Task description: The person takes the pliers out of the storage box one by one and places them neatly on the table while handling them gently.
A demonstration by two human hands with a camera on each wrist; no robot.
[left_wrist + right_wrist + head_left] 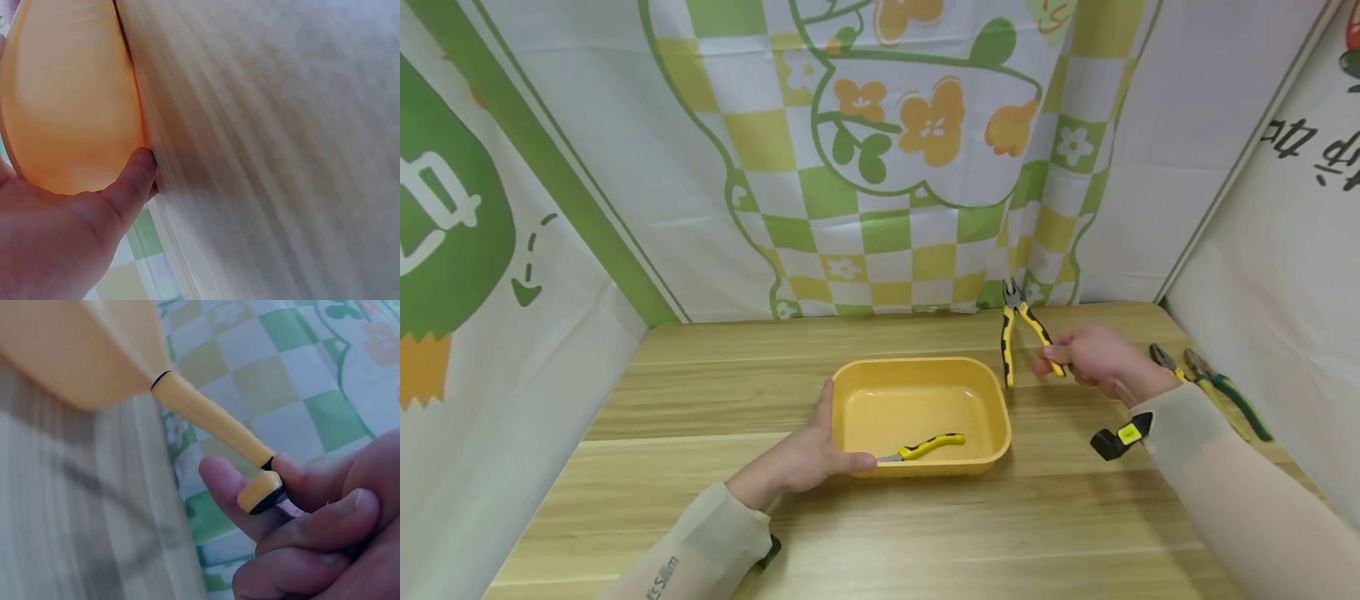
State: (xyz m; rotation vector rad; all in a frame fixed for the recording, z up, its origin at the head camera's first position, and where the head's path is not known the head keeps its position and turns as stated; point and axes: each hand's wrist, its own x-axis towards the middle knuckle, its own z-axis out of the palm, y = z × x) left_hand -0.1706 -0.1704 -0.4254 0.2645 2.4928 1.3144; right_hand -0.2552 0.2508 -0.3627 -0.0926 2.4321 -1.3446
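A yellow plastic tub [925,363] stands on the wooden table. My left hand [808,450] grips its near left corner, the thumb along the near rim and the fingers against the left wall. Inside lies a tool with a yellow-and-black handle [934,445]; its metal end is partly hidden behind the near rim and thumb. Beyond the tub's right side, my right hand [1093,358] pinches one handle of a pair of combination pliers [1011,315]. The pliers' jaws point away from me and their yellow-and-black handles are spread. In the right wrist view, thumb and fingers hold the handle end [259,490].
At the right, partly behind my right forearm, lie pliers with yellow handles [1165,360] and pliers with green-and-yellow handles [1240,404]. A printed curtain [887,250] closes off the table's [700,383] back, with white fabric walls at both sides.
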